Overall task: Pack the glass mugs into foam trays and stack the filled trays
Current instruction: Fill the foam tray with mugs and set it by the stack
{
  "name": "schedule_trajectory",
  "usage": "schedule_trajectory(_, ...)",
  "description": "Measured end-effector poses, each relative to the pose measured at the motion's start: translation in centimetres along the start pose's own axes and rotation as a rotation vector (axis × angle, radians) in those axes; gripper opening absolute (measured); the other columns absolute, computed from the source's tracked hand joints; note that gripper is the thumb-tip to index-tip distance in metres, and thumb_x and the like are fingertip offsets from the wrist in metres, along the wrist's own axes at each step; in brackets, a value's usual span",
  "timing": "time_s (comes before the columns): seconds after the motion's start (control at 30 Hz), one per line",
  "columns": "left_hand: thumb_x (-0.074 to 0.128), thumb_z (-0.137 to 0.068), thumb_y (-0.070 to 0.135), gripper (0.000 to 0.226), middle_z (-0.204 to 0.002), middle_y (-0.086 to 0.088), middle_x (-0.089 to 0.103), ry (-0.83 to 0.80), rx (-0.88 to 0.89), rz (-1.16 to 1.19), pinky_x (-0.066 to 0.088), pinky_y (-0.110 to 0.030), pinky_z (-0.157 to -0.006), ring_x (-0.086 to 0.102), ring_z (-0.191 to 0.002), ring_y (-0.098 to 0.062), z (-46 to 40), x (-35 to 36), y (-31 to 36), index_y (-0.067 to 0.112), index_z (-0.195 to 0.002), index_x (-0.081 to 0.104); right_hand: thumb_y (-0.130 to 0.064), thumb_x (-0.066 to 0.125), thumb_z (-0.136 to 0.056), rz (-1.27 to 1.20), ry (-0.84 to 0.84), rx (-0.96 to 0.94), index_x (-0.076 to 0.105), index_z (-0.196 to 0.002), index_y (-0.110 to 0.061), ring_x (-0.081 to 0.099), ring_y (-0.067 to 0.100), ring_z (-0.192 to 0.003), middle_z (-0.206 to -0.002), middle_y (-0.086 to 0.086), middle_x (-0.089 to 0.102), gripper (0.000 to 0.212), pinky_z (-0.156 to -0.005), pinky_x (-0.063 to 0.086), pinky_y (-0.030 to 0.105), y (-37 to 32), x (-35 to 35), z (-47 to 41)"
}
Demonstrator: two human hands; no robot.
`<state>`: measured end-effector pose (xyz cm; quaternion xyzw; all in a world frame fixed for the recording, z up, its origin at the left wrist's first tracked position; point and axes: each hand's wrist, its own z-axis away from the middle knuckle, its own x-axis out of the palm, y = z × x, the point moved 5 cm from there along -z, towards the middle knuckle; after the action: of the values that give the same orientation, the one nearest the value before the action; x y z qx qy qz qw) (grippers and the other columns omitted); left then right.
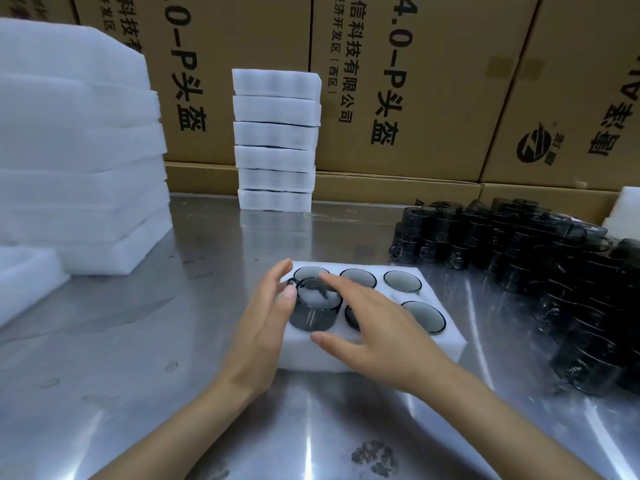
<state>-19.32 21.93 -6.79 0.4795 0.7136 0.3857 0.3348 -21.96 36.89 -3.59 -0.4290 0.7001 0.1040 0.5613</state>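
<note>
I see a white foam tray [374,355] flat on the steel, six round pockets. Five smoky glass mugs sit flush; the sixth mug [317,308] stands proud, near-left pocket, probably not seated. Loose dark mugs [540,258] heaped right. Six filled trays [275,140] stacked behind.

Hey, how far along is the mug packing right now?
Done: six filled trays stacked at the back. In hand: the front tray has five mugs seated, and the sixth mug stands proud of its pocket between the left hand and right hand. Left: a large pile of loose mugs and empty foam.
</note>
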Motion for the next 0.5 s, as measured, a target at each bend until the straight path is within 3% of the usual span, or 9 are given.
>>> schedule_trajectory(0.07, 0.032, -0.080, 0.065, 0.054, -0.130, 0.043, 0.040, -0.005, -0.004, 0.013, 0.025, 0.001, -0.095, 0.032, -0.128, 0.016, -0.1, 0.4, -0.1, 0.043, -0.129, 0.039, -0.067, 0.049, -0.079, 0.037, 0.069, -0.034, 0.021, -0.143, -0.044, 0.036, -0.004, -0.121, -0.135, -0.026, 0.043, 0.074, -0.085, 0.033, 0.017, 0.0, 0.3, 0.0)
schedule_trajectory(0.13, 0.029, -0.081, 0.067, 0.056, -0.133, 0.040, 0.039, 0.007, -0.003, 0.039, 0.026, 0.001, -0.095, 0.033, -0.128, 0.014, -0.4, 0.8, -0.3, 0.042, -0.130, 0.038, -0.075, 0.042, -0.075, 0.056, 0.130, -0.051, 0.020, -0.143, -0.044, 0.033, -0.007, -0.124, -0.138, -0.029, 0.039, 0.078, -0.085, 0.032, 0.013, 0.0, 0.3, 0.0)
schedule_trajectory(0.23, 0.025, -0.080, 0.071, 0.059, -0.137, 0.033, 0.039, 0.030, -0.012, 0.057, 0.028, -0.008, -0.105, 0.034, -0.131, 0.008, -1.2, 1.0, -0.8, 0.043, -0.131, 0.037, -0.072, 0.042, -0.078, 0.045, 0.176, -0.098, 0.019, -0.147, -0.039, 0.022, -0.011, -0.134, -0.151, -0.026, 0.024, 0.080, -0.098, 0.026, 0.009, 0.2, 0.3, -0.2)
schedule_trajectory(0.33, 0.024, -0.084, 0.065, 0.055, -0.140, 0.032, 0.036, 0.011, 0.026, -0.039, 0.025, -0.023, -0.113, 0.031, -0.133, 0.009, -1.6, 1.0, -0.3, 0.044, -0.133, 0.034, -0.061, 0.044, -0.085, 0.073, 0.181, -0.151, 0.017, -0.150, -0.031, 0.016, -0.008, -0.140, -0.156, -0.019, 0.017, 0.077, -0.109, 0.025, 0.015, 0.3, 0.2, -0.5)
schedule_trajectory(0.4, 0.026, -0.092, 0.052, 0.050, -0.145, 0.027, 0.034, -0.016, 0.171, -0.210, 0.023, -0.031, -0.115, 0.029, -0.136, 0.004, -1.2, 0.6, 0.9, 0.039, -0.139, 0.031, -0.057, 0.043, -0.086, 0.114, 0.185, -0.178, 0.018, -0.151, -0.026, 0.013, -0.009, -0.139, -0.156, -0.017, 0.016, 0.076, -0.108, 0.023, 0.014, 0.2, 0.2, -0.2)
schedule_trajectory(0.5, 0.022, -0.100, 0.040, 0.051, -0.152, 0.009, 0.034, -0.095, 0.502, -0.614, 0.017, -0.033, -0.117, 0.029, -0.141, -0.010, 0.3, -0.1, 2.7, 0.020, -0.145, 0.033, -0.053, 0.045, -0.086, 0.161, 0.208, -0.213, 0.026, -0.150, -0.019, 0.024, -0.001, -0.140, -0.155, -0.011, 0.023, 0.076, -0.106, 0.031, 0.017, 0.2, 0.4, 0.2)
